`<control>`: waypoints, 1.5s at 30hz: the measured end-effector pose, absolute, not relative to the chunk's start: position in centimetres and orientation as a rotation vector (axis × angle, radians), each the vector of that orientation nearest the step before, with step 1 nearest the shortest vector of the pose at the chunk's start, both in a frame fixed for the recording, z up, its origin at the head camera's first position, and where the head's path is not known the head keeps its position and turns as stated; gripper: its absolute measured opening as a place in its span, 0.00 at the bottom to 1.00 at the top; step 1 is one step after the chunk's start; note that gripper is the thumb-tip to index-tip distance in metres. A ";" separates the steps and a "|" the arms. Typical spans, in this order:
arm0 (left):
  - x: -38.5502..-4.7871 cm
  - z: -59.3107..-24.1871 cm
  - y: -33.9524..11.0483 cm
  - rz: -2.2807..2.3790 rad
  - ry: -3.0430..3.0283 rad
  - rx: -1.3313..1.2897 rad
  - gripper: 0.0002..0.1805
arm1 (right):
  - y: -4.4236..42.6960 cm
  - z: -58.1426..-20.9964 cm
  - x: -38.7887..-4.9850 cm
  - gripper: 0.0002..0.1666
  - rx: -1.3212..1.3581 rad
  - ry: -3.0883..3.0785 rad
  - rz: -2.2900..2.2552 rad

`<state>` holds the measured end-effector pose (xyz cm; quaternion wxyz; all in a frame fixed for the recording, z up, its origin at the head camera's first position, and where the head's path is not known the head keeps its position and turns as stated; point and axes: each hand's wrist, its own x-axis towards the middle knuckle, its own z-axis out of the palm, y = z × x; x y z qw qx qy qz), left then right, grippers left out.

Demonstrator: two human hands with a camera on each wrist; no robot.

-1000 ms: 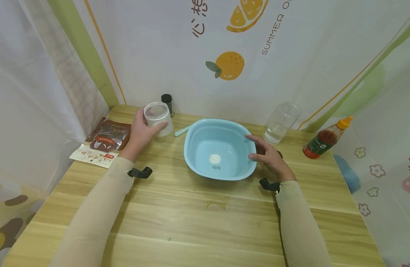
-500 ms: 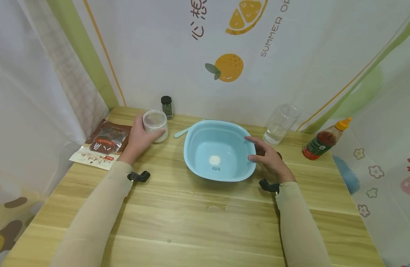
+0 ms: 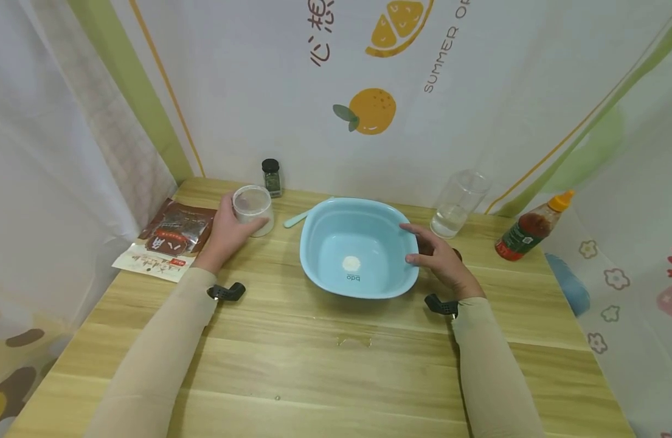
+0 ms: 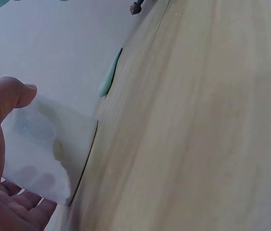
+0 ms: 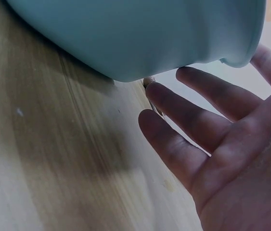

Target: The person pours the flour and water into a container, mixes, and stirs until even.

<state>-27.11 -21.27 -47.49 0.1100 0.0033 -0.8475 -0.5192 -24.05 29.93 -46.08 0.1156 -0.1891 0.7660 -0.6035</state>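
Near the back left of the table, my left hand point(image 3: 226, 234) grips a clear round jar point(image 3: 252, 204), thumb in front and fingers round the far side. In the left wrist view the jar point(image 4: 72, 134) stands on the table with whitish contents of uneven outline. A light blue basin point(image 3: 325, 243) occupies the middle, a small white patch point(image 3: 351, 263) on its floor by some lettering. My right hand point(image 3: 442, 261) is at its right rim, thumb and index finger touching there. Three other fingers point(image 5: 188, 110) extend loosely beneath the basin's side.
A dark-capped spice bottle point(image 3: 271, 178) stands behind the jar. A pale green handle point(image 3: 297, 219) pokes out behind the basin. Brown food packet point(image 3: 177, 228) lies left. A tall glass point(image 3: 456, 207) with clear liquid and a red sauce bottle point(image 3: 527, 231) stand right.
My left hand has lowered the jar onto the table, slightly left and nearer to me, so the spice bottle shows fully behind it. The right hand and basin stay where they were.
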 end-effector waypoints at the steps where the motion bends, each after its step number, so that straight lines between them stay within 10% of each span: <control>1: -27.1 -47.5 -21.3 -1.527 -2.494 0.010 0.57 | 29.9 -46.0 -24.0 0.44 -0.555 2.248 -1.766; 13: -26.9 -46.8 -21.3 -1.533 -2.466 0.001 0.66 | 30.0 -46.0 -24.0 0.44 -0.561 2.266 -1.759; 45: -23.7 -41.0 -15.5 -1.531 -2.047 -0.421 0.48 | 31.3 -45.2 -23.9 0.45 -0.651 2.221 -1.935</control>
